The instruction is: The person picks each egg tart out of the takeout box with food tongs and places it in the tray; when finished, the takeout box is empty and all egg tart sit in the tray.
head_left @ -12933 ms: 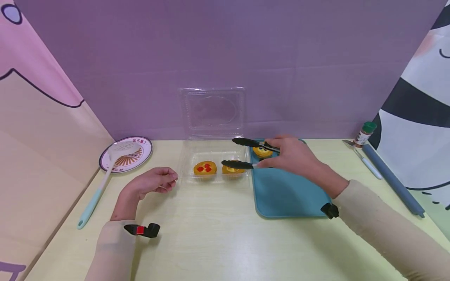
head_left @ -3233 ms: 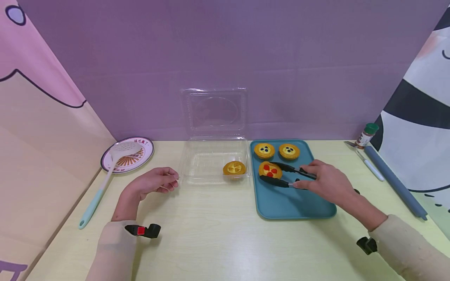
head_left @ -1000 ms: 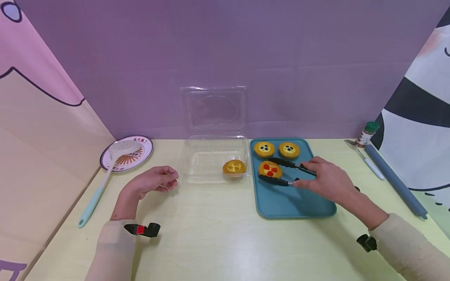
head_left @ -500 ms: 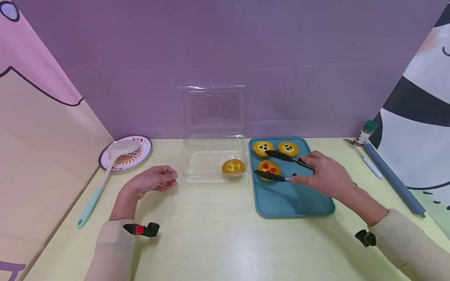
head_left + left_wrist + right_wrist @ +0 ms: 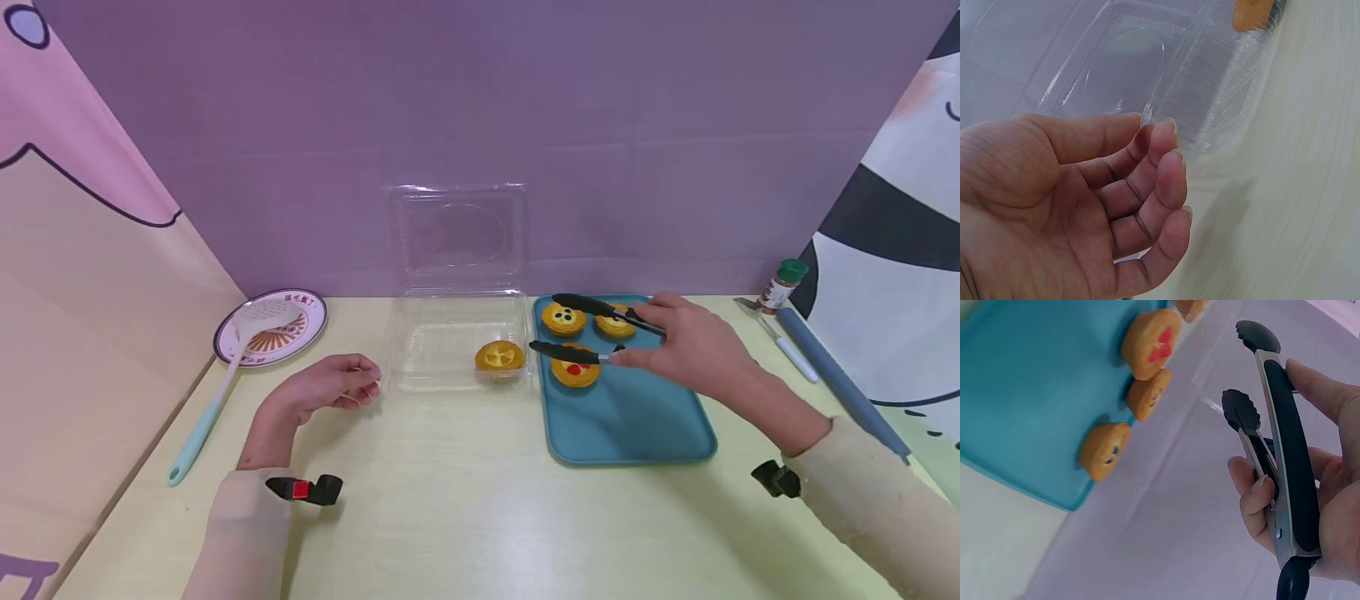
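Observation:
My right hand [image 5: 693, 346] grips black-tipped metal tongs [image 5: 1294, 462], whose arms stand apart with nothing between their tips. They overlap the tarts on the blue tray [image 5: 630, 433] in the head view. On that tray sit an egg tart with red pieces [image 5: 574, 373], partly hidden by the tongs, and two with dark dots, the left tart [image 5: 562, 319] and the right tart [image 5: 615, 323]. My left hand [image 5: 326, 390] hangs with loosely curled fingers close beside the opened clear plastic container [image 5: 431, 346]. A tart with a yellow cross pattern [image 5: 500, 357] lies inside, front right.
A patterned plate [image 5: 311, 329] at the back left bears a slotted spoon [image 5: 225, 383] with a pale blue handle. At the right are a green-capped jar [image 5: 782, 287], a small white-handled tool [image 5: 795, 358] and a long grey-blue roll [image 5: 840, 383]. A purple backdrop [image 5: 637, 150] rises behind the table.
Earlier, the red-topped tart went from the container to the tray, and a second dark-dotted tart came into view there. Lately the tongs have risen off the red-topped tart, moving back. Left hand unchanged.

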{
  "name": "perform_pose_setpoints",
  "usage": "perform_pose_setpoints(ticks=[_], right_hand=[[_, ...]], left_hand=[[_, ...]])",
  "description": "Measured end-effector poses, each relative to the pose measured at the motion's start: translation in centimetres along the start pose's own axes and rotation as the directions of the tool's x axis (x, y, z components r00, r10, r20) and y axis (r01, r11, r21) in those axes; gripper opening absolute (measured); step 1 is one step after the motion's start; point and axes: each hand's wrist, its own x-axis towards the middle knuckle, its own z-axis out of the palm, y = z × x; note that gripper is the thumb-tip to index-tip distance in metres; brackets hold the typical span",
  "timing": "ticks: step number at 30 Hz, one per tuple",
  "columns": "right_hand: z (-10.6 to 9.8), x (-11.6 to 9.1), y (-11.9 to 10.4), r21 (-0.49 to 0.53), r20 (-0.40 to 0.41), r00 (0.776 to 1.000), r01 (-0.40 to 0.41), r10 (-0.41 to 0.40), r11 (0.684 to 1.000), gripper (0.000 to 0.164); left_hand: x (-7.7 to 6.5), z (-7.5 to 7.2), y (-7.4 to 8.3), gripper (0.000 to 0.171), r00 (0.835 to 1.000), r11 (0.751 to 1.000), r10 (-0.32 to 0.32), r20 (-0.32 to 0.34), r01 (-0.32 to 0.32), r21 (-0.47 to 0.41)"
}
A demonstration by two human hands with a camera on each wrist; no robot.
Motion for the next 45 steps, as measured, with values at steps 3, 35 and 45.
perform_pose_setpoints(ticks=[3,35,45], right_hand=[[-0.5,0.8,-0.7,-0.012,0.001,1.000,0.031,-0.031,0.999,0.083],[2.0,7.9,-7.6,-0.250,0.234,0.961,0.203,-0.145,0.947,0.070],[4.1,8.4,-7.4,-0.171,0.167,0.977,0.160,-0.132,0.972,0.075]], left_hand=[[0.0,-0.1,0.0,0.031,1.000,1.000,0.000,-0.001,0.000,-0.001],[0.1,-0.1,0.0,0.030,1.000,1.000,0.003,-0.011,-0.003,0.001],[0.0,0.0,-0.1,0.029,1.000,1.000,0.003,-0.013,-0.003,0.001]])
